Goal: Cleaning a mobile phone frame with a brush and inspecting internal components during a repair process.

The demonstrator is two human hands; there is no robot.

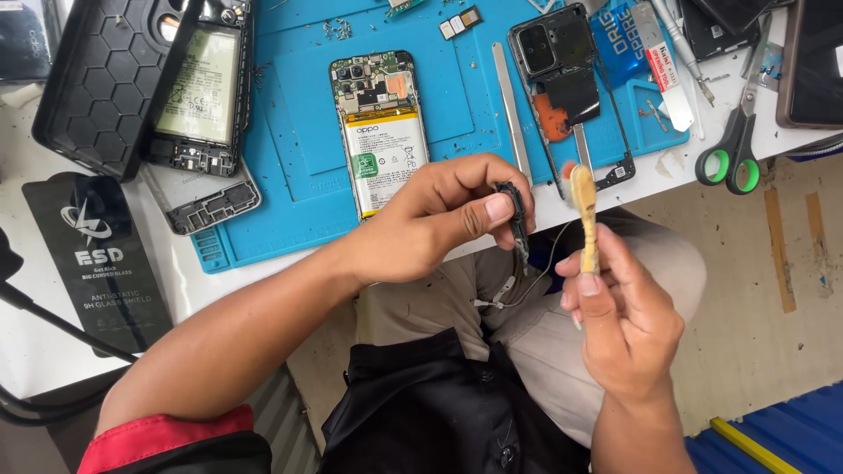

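Right hand pinches a worn brush; left hand grips a small black part.

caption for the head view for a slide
Left hand pinches a small black part beside a worn brush held in the right hand, above a blue mat.

We're looking at a phone repair bench, a small workshop: a blue silicone work mat covers the white table, an opened phone lies on it with battery bare, loose back frames beside it, metal pry tools, and green-handled scissors.
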